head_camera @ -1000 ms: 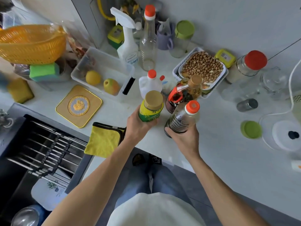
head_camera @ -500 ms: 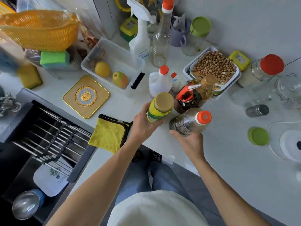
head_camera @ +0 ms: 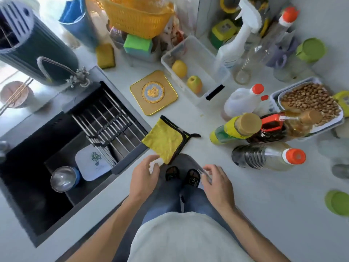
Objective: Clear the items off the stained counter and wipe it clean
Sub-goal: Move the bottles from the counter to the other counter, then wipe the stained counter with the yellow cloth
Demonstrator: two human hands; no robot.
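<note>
A yellow cloth (head_camera: pixel 166 141) with black trim hangs over the white counter's (head_camera: pixel 264 190) front edge, beside the sink. My left hand (head_camera: pixel 144 178) hovers just below the cloth's lower corner, fingers apart and empty. My right hand (head_camera: pixel 217 183) floats off the counter's edge, open and empty. To the right stand a yellow-green bottle with a tan cap (head_camera: pixel 235 129), a clear bottle with an orange cap (head_camera: pixel 268 156), and a dark oil bottle (head_camera: pixel 279 125). Both hands are apart from the bottles.
A black sink (head_camera: pixel 56 148) with a roll-up rack, plate and steel bowl lies at left. A gold coaster (head_camera: pixel 153 92), a clear bin with fruit (head_camera: pixel 194 72), a spray bottle (head_camera: pixel 234 44), a tray of nuts (head_camera: pixel 309 103), sponges, a yellow basket and green lids (head_camera: pixel 338 205) crowd the counter.
Both hands have let go of the two bottles, which now stand on the counter, and have drawn back to the counter's front edge. The view has swung left toward the sink.
</note>
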